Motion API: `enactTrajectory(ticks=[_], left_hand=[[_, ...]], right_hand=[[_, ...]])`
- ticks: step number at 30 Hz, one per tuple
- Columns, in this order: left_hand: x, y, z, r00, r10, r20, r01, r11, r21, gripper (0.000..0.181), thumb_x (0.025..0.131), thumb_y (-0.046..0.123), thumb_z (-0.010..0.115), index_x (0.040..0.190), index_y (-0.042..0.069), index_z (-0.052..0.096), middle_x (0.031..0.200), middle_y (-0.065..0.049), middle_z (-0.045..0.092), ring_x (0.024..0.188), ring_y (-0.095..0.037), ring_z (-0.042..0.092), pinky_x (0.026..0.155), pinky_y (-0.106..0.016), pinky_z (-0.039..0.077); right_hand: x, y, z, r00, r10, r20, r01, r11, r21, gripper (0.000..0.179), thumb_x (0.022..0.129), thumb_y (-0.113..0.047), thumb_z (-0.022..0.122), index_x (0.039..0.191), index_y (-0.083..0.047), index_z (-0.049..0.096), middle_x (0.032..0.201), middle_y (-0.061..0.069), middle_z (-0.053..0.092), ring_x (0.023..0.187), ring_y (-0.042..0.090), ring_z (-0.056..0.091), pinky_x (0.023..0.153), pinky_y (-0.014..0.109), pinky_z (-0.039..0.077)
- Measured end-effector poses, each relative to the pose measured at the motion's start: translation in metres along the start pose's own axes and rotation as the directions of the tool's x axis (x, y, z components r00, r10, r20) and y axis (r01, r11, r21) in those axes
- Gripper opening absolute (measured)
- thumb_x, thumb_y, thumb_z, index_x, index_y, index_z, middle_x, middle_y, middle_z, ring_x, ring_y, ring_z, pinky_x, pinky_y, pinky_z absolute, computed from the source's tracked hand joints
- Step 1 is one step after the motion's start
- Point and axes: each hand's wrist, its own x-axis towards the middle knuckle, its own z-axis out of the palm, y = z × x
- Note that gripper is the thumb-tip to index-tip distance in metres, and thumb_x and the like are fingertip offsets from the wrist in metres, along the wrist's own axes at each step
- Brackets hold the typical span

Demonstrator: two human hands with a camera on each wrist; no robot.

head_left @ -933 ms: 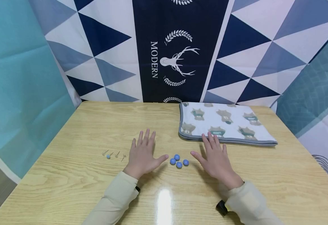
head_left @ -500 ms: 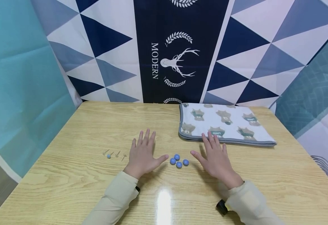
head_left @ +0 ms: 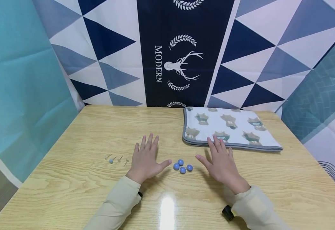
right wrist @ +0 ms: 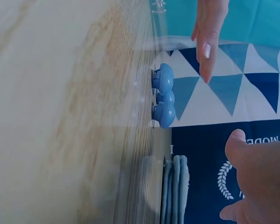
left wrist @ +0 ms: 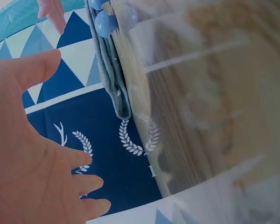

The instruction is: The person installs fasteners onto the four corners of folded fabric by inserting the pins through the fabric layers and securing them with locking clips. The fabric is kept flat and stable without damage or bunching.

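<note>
My left hand is held with its fingers straight and thumb spread, holding nothing. My right hand is spread in the same way, its fingertips overlapping the blanket's front edge in the head view. Between the two thumbs lies a small cluster of several round blue caps, glossy and mushroom-shaped with a narrower base in the right wrist view. To the left of my left hand, several thin pins with pale bases lie in a loose row. A small light-blue piece sits among them.
A folded white blanket with bear prints and grey trim lies at the table's back right. The wooden table ends at a patterned cloth backdrop. A teal cloth hangs on the left.
The head view has tilted slightly, so the table scene sits a little lower. My right hand appears very slightly farther right. The caps and pins stay in place on the table.
</note>
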Motion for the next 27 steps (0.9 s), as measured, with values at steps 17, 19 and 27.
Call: enactTrajectory(ticks=[17,19,27], left_hand=[[0.008,-0.004,-0.006,1.000,-0.006,-0.020,0.007,0.999,0.032,0.095,0.084,0.067,0.053,0.154,0.013,0.019,0.162,-0.014,0.014,0.151,-0.035,0.008,0.120,-0.059,0.015],[0.009,-0.004,-0.007,1.000,-0.010,-0.016,0.010,0.999,0.033,0.096,0.084,0.067,0.053,0.154,0.013,0.018,0.162,-0.013,0.013,0.151,-0.035,0.007,0.120,-0.059,0.015],[0.008,-0.002,-0.009,1.000,-0.021,-0.011,0.021,0.999,0.039,0.096,0.083,0.067,0.053,0.154,0.013,0.018,0.162,-0.012,0.013,0.151,-0.035,0.007,0.120,-0.059,0.015]], right_hand=[[0.010,0.003,0.003,1.000,-0.022,0.003,0.022,1.000,-0.016,0.087,0.094,-0.062,0.043,0.153,-0.004,0.016,0.160,0.023,0.010,0.147,0.046,0.008,0.113,0.071,0.012],[0.011,0.002,0.002,1.000,-0.027,-0.001,0.027,0.999,-0.018,0.087,0.094,-0.061,0.043,0.153,-0.004,0.016,0.160,0.024,0.011,0.147,0.046,0.008,0.113,0.071,0.012],[0.012,0.001,0.000,0.999,-0.039,-0.010,0.039,0.999,-0.023,0.087,0.094,-0.062,0.043,0.153,-0.004,0.018,0.160,0.024,0.012,0.147,0.046,0.009,0.113,0.070,0.013]])
